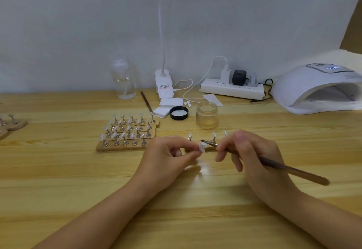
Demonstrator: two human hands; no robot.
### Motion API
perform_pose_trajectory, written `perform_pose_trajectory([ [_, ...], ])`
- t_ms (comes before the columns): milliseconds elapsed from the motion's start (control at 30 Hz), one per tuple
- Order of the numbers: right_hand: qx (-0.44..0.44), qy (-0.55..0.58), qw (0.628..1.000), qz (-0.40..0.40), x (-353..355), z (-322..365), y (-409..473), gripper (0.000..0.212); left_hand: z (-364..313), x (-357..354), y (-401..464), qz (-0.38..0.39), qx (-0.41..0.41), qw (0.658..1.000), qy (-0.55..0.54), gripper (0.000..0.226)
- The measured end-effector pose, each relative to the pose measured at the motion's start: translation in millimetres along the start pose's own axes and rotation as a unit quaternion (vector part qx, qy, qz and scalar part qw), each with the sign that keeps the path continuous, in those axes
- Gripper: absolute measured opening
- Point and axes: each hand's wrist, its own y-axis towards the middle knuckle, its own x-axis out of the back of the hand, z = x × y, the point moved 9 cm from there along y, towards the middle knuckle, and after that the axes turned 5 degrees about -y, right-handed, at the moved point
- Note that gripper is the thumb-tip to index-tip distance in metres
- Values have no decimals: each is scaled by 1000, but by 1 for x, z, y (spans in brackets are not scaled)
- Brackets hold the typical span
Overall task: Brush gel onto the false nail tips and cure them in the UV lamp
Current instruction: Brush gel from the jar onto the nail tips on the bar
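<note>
My left hand (170,155) pinches a small stand carrying a clear false nail tip (202,147) just above the table. My right hand (252,154) grips a brown brush (290,169), and its bristle end rests on that tip. Behind my hands a wooden strip (210,149) holds three more nail tips on metal stands, partly hidden by my fingers. An open glass gel jar (207,114) stands further back, with its black lid (179,113) beside it. The white UV lamp (321,90) sits at the far right, its opening facing me.
Several wooden strips with rows of nail tips on stands (128,132) lie left of centre. More round stands (11,124) sit at the left edge. A clear bottle (123,80), a desk lamp base (164,84), white pads (166,106), a second brush (146,102) and a power strip (232,89) line the wall.
</note>
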Motion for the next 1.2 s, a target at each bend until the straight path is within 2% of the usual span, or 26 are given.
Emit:
perform_pose_trajectory([
  [133, -37, 46, 998, 14, -3, -6, -2, 51, 1, 0, 0, -3, 8, 1000, -6, 13],
  [267, -2, 14, 1000, -7, 0, 1, -1, 46, 1, -1, 0, -5, 10, 1000, -10, 14],
  [400, -41, 31, 999, 0, -1, -7, -2, 54, 1, -1, 0, -3, 8, 1000, -11, 16],
  [533, -3, 8, 1000, -9, 1, 1, 0, 45, 3, 0, 1, -6, 13, 1000, -17, 17],
  [667, -27, 33, 999, -5, 0, -2, -1, 49, 6, 0, 0, -9, 27, 999, -24, 19],
  [800, 0, 6, 1000, 0, 0, 3, -1, 43, 8, 1, 0, -14, 30, 999, -24, 19],
  [967, -31, 40, 999, 11, -2, -4, -2, 49, 7, 1, 0, -14, 25, 999, -18, 19],
  [1100, -18, 4, 1000, 10, -2, -2, 0, 44, 8, 1, 0, -12, 32, 999, -19, 18],
  [1200, -35, 23, 999, 16, -3, -4, -2, 46, 8, 1, 0, -13, 34, 999, -17, 20],
])
